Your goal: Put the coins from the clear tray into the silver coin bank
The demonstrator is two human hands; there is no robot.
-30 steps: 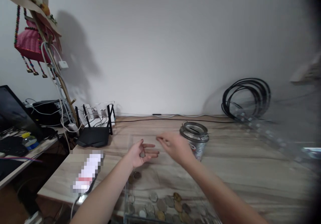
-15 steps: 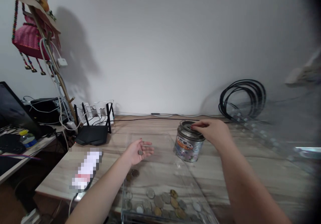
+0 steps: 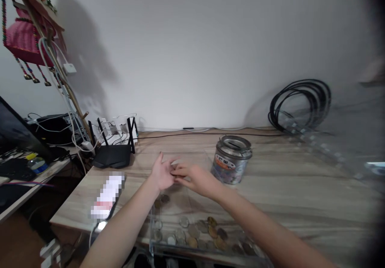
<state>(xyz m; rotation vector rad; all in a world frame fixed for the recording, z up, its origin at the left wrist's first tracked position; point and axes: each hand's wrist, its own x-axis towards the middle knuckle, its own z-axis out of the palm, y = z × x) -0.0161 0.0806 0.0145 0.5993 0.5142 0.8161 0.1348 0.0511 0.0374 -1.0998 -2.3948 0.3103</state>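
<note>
My left hand (image 3: 162, 174) is held palm up with its fingers stretched out, above a clear plastic tray (image 3: 177, 250). My right hand (image 3: 197, 180) reaches across to it, with thumb and fingers pinched at the left palm on what looks like a small dark coin, mostly hidden. Several silver and brass-coloured coins (image 3: 194, 231) lie near the front of the tray, and darker coins (image 3: 165, 198) lie at its left side. Just right of the hands, a round metal tin (image 3: 231, 164) with a slot in its lid stands upright on the table, touched by neither hand.
A phone (image 3: 108, 196) on a cable lies at the left of the wooden table (image 3: 288, 196). Behind it is a black router (image 3: 112, 156). A coil of black cable (image 3: 300, 103) leans on the wall at right, near a blurred clear plastic piece (image 3: 325, 148).
My right hand has moved left from the tin's lid to my left palm, where a coin was lying. The left hand stays nearly in place, and the view has shifted slightly.
</note>
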